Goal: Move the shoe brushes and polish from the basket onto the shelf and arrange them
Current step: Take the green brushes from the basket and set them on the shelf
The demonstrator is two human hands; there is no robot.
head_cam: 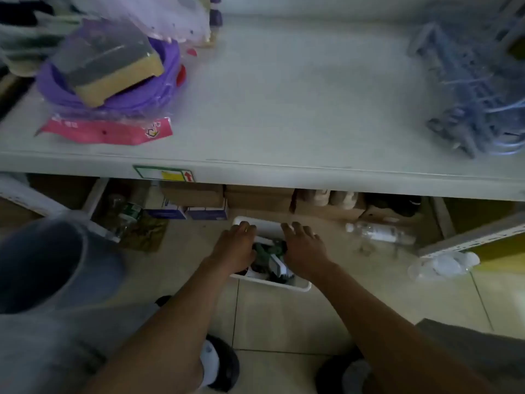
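Left hand (235, 247) reaching onto basket (267, 227) far rim, grip unclear; right hand (304, 248) hovering flat, fingers (306, 232) spreading; brushes (274, 258) lying between hands. Shelf (284, 109) edge overhanging beyond hands.

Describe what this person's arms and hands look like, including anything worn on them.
No sleeves, gloves, watch or bracelet show: both arms are bare up to the frame's edge. The left hand and the right hand each carry a small pale glint on one finger, possibly a ring; blur leaves that unsure.
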